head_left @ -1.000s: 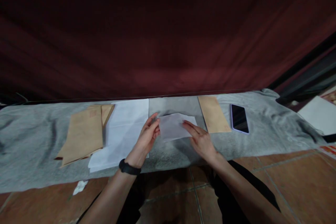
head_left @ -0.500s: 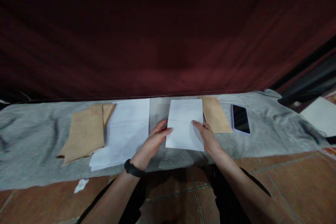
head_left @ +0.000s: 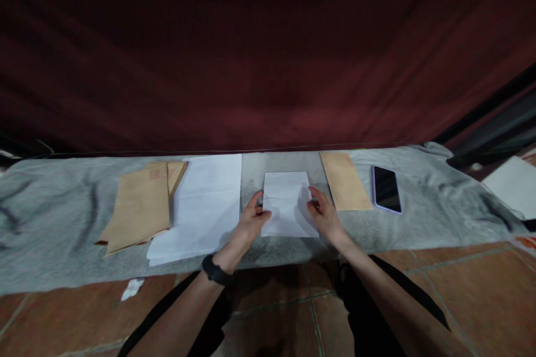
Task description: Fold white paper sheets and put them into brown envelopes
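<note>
White sheet (head_left: 285, 220), long axis fore-and-aft, between half-curled left hand (head_left: 250, 224), pinching its edge, and half-curled right hand (head_left: 330, 222), hold unclear.

Holds the small white sheet (head_left: 288, 223) at its left edge with the left hand (head_left: 250, 222), and touches its right edge with the right hand (head_left: 324, 215). Wears a dark wristband (head_left: 215, 270) on the left wrist. Has larger white sheets (head_left: 207, 206) and brown envelopes (head_left: 142, 206) to the left on the gray cloth (head_left: 272, 162), a single brown envelope (head_left: 345, 181) and a phone (head_left: 386, 188) to the right.
</note>
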Action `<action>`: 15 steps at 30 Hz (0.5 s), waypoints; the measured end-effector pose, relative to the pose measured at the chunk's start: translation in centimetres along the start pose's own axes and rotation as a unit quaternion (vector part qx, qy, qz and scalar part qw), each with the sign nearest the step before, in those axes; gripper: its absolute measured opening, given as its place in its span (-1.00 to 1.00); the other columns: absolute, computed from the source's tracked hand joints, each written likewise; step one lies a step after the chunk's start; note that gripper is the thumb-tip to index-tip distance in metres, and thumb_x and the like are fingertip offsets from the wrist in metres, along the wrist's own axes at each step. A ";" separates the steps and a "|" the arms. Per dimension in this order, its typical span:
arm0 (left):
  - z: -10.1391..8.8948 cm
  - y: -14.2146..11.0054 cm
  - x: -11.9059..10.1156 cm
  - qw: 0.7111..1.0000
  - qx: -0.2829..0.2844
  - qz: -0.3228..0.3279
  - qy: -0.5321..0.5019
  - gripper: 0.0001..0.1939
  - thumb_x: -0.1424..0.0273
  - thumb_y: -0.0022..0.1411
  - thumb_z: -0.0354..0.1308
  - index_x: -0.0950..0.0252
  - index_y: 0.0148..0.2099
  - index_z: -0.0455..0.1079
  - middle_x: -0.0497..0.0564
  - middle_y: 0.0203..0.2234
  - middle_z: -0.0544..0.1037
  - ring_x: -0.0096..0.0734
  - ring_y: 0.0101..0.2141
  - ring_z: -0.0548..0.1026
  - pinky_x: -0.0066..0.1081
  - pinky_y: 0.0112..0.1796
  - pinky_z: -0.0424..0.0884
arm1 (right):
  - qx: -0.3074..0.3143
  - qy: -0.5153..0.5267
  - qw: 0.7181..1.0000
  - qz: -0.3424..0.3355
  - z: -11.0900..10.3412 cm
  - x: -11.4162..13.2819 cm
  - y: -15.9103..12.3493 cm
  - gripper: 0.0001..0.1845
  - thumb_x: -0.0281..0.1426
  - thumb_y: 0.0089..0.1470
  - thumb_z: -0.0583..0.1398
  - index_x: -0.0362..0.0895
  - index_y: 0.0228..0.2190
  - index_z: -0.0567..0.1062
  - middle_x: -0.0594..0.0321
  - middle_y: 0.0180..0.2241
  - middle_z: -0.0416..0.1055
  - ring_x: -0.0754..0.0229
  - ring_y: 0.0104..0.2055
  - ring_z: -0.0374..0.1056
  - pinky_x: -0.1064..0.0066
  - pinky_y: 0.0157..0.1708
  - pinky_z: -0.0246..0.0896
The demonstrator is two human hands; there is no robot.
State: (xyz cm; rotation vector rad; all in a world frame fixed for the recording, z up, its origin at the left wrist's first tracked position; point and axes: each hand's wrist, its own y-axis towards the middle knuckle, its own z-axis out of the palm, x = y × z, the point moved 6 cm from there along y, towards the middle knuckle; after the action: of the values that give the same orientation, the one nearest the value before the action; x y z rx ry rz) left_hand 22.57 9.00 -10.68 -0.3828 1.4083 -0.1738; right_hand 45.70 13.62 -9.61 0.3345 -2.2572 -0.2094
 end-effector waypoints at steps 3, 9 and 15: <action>-0.2 -0.1 0.3 1.000 -0.005 0.000 0.006 -0.06 0.42 -0.04 0.32 0.28 0.38 0.08 -0.14 -0.51 0.54 -0.34 -0.48 0.52 -0.42 -0.39 0.37 | 0.013 -0.045 0.998 -0.049 -0.4 1.3 -0.9 -0.54 -0.37 0.25 0.05 -0.06 0.14 0.43 -0.01 0.19 0.35 -0.01 0.17 0.36 0.08 0.14 0.33; -0.4 -0.5 0.5 1.000 0.002 0.002 0.029 -0.06 0.38 0.00 0.34 0.28 0.40 0.06 -0.13 -0.51 0.54 -0.36 -0.50 0.50 -0.44 -0.42 0.36 | 0.159 -0.136 0.963 -0.168 0.7 3.7 -3.0 -0.52 -0.33 0.35 0.04 -0.03 0.25 0.35 0.10 0.34 0.19 0.01 0.39 0.09 -0.06 0.35 0.04; -0.3 -1.0 -1.1 0.958 -0.025 0.018 0.286 -0.26 0.44 0.19 0.18 0.30 0.39 0.10 -0.08 -0.47 0.54 -0.30 -0.44 0.54 -0.39 -0.39 0.40 | 0.260 -0.154 0.923 -0.239 0.5 4.7 -4.9 -0.24 -0.11 0.25 0.21 -0.01 0.36 0.14 0.06 0.43 -0.03 0.00 0.45 -0.08 -0.08 0.40 -0.12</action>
State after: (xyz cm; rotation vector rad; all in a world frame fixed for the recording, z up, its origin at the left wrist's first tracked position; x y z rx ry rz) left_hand 22.17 8.40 -9.35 -0.3619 1.9937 -0.2305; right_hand 43.22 7.48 -7.82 1.2134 -2.4813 0.1043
